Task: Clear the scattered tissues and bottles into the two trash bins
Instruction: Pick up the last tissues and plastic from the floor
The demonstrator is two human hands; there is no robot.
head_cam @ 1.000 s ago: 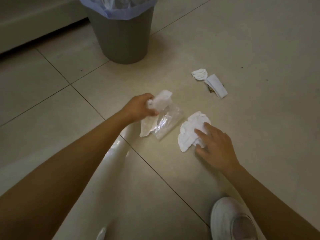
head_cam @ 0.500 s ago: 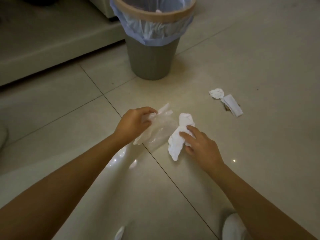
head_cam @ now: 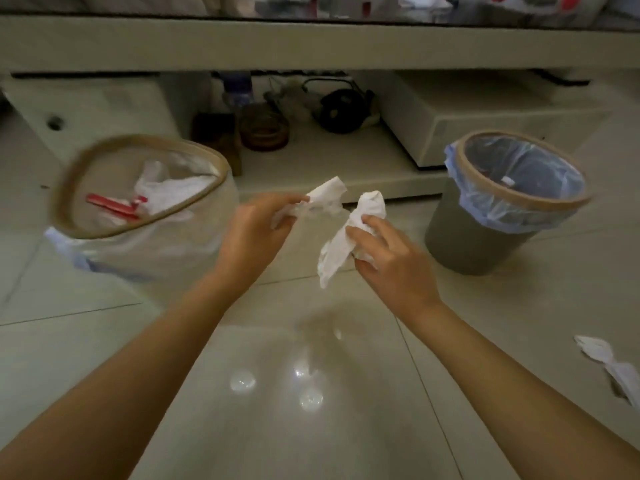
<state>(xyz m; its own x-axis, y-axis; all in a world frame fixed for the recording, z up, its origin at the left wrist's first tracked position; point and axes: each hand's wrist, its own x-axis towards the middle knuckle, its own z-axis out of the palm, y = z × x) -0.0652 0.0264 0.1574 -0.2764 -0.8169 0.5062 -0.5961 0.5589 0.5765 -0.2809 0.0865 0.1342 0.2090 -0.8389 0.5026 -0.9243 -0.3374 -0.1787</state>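
Note:
My left hand [head_cam: 254,233] grips a crumpled tissue with clear plastic wrap [head_cam: 320,200], held in the air between the two bins. My right hand [head_cam: 388,259] grips a white tissue [head_cam: 349,233] that hangs down from its fingers. A white bin [head_cam: 145,244] with a tan rim stands at the left; it holds white tissues and a red wrapper. A grey bin [head_cam: 481,244] with a blue liner stands at the right, a small white scrap inside. More tissues [head_cam: 609,365] lie on the floor at the right edge.
A low cream cabinet [head_cam: 311,43] runs across the back, with a dark kettle [head_cam: 341,107], a jar and a bottle on its lower shelf [head_cam: 329,157]. A cream box [head_cam: 485,112] stands behind the grey bin. Glossy floor tiles [head_cam: 277,393] spread below my arms.
Both hands have lifted their tissues off the floor and risen. The view has tilted up, so both bins and the cabinet now show; the two floor tissues slid to the right edge.

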